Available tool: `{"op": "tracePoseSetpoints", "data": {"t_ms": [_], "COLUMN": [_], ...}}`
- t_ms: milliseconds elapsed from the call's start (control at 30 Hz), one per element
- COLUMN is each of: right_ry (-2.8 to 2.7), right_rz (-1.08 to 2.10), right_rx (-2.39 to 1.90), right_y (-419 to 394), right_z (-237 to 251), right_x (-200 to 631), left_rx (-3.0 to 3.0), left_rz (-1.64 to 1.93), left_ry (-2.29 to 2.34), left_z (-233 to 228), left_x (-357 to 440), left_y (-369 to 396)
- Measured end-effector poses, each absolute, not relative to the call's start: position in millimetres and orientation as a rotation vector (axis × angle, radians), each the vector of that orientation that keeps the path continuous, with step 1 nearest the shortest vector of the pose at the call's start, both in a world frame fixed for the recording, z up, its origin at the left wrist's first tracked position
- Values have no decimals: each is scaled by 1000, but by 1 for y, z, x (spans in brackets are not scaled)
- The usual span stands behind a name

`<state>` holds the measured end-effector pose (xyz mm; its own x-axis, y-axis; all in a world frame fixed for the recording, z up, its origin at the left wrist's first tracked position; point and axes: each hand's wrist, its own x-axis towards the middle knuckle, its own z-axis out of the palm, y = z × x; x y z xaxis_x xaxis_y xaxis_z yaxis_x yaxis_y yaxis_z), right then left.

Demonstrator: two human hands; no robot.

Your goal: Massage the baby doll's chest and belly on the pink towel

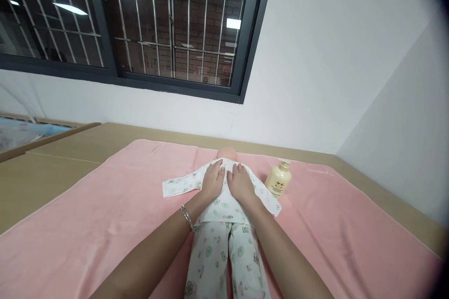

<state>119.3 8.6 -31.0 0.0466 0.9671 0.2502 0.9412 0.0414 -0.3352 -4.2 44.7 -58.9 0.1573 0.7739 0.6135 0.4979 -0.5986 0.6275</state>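
Observation:
A baby doll [226, 153] in white printed pyjamas lies on its back on a pink towel [105, 215], head away from me. My left hand [212, 181] rests flat on the left side of the doll's chest, fingers spread; a bracelet circles that wrist. My right hand [241, 182] lies flat on the right side of the chest beside it. Both palms press on the pyjama top [220, 210]. The printed trousers [222, 257] run toward me between my forearms. Neither hand grips anything.
A cream pump bottle [278, 180] stands on the towel just right of the doll. The towel covers a tan surface [45, 173] against a white wall. A barred window [147, 23] is above, and a cot edge [31, 131] is at far left.

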Motion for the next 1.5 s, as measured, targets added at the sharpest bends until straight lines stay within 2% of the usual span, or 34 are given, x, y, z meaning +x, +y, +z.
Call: {"op": "tracePoseSetpoints", "data": {"t_ms": [100, 267, 400, 533, 767, 1033, 1500], "right_ry": [-2027, -2177, -1989, -1935, -2174, -1896, -1884], "right_rz": [-8, 116, 154, 58, 59, 186, -177], "right_rx": [-1865, -1628, -1790, -1941, -1675, -1765, -1950], "right_y": [-3, 4, 15, 5, -7, 18, -12], "right_z": [-28, -23, -25, -27, -23, -35, -20], "right_x": [103, 118, 132, 116, 104, 135, 105], "left_rx": [2134, 2141, 2182, 2169, 2086, 2370, 2400], "left_rz": [1404, 1383, 1374, 1381, 1410, 1273, 1010], "left_ry": [1230, 1221, 1237, 1234, 1247, 1489, 1591], "left_z": [-59, -56, -56, -56, -57, -55, -51], "left_x": [-7, -7, -6, -6, -6, 2, -4], "left_y": [44, 43, 42, 42, 44, 35, 43]}}
